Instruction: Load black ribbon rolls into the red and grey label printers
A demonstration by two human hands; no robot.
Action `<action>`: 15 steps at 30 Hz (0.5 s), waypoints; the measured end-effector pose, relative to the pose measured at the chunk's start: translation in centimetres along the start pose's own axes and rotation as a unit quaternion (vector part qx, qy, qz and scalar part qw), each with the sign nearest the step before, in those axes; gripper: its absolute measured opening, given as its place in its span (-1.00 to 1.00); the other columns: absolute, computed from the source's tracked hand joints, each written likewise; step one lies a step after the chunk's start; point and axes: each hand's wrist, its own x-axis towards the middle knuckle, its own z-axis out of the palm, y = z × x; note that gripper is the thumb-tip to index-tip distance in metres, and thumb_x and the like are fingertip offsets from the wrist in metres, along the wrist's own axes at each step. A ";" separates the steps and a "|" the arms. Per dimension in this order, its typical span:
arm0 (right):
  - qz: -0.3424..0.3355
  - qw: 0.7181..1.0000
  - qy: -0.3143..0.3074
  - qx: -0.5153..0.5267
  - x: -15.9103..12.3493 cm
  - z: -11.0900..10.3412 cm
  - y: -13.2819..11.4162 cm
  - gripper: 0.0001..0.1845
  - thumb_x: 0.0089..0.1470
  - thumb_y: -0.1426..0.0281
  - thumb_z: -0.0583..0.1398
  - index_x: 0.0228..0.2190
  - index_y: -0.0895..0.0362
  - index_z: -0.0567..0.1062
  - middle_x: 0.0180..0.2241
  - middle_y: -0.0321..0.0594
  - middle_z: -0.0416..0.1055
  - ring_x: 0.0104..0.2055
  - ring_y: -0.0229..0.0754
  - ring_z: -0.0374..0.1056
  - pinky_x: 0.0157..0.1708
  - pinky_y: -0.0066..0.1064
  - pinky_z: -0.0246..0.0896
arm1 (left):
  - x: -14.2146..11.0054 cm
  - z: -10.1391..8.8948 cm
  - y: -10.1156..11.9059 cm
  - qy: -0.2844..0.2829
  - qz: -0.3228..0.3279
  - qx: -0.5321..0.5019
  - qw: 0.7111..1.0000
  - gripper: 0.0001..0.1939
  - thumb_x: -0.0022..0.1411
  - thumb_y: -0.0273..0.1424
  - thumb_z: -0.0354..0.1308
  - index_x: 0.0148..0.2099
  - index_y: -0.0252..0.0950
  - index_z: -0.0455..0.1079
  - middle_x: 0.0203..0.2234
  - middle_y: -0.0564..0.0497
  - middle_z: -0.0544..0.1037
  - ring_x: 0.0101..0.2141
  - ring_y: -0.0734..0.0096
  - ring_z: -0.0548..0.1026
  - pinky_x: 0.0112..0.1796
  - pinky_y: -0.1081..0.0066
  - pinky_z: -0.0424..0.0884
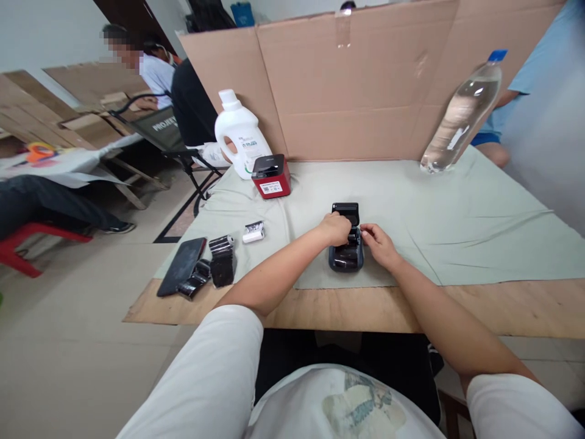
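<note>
A small black device (346, 258), like a portable printer with its lid (346, 210) flipped up, rests on the cloth in front of me. My left hand (336, 230) reaches over it from the left, fingers curled down into the opening; what they pinch is hidden. At the device's right edge is my right hand (379, 244), its fingers loosely bent and apart, with nothing visible in them. Shiny dark material shows inside the device's lower half. Left of my forearm lie a black-wrapped roll (222, 259), another dark roll (194, 280) and a small white roll (254, 232).
A dark flat tablet-like slab (180, 268) lies at the table's left edge. Farther back stand a red and black box (272, 177), a white jug (242, 134) and a tilted water bottle (464, 116). A cardboard screen (356, 85) closes off the back. Other people sit beyond.
</note>
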 end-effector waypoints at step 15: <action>0.009 1.000 0.007 -0.016 0.1 -0.1 0.3 -0.52 0.06 0.01 0.13 -0.14 0.10 0.44 -0.13 -0.09 0.49 -0.10 -0.05 0.41 0.01 -0.03 0.30 | -3.4 3.1 -5.1 0.120 0.069 -0.515 0.846 -0.74 -0.01 -0.39 0.24 -0.23 -0.32 0.34 -0.35 0.04 0.50 -0.35 0.47 0.45 -0.29 0.43 0.38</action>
